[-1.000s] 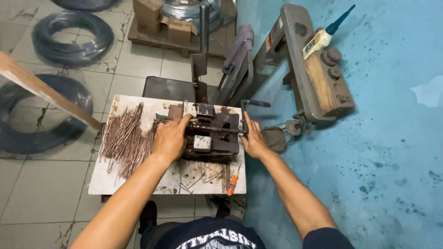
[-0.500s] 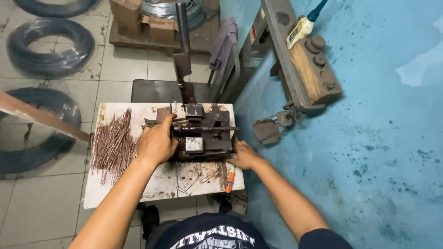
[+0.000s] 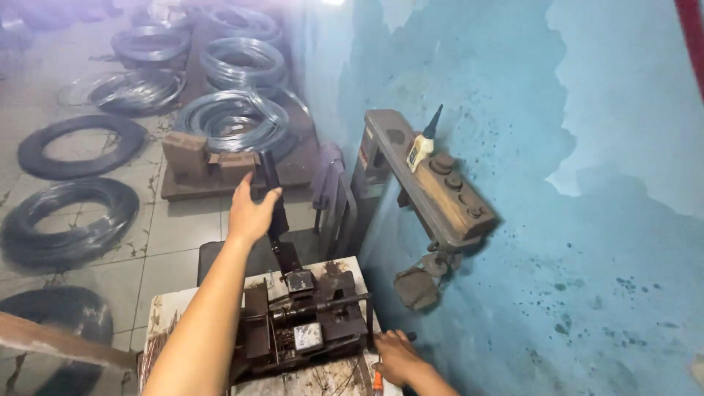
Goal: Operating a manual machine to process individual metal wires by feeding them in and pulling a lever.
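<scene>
The left hand (image 3: 251, 213) wraps its fingers round the dark upright lever (image 3: 273, 202) of the rusty bending machine (image 3: 304, 326), which sits on the table (image 3: 158, 312) at the near edge. The right hand (image 3: 396, 357) rests curled at the machine's right side, on a small dark handle (image 3: 411, 336); whether it grips is hard to tell. Wire coils (image 3: 77, 213) lie across the tiled floor to the left and far. A wooden bench (image 3: 433, 180) carrying a small bottle (image 3: 423, 143) stands close right against the blue wall (image 3: 587, 220), crowding that side. The table's near part is cut off.
</scene>
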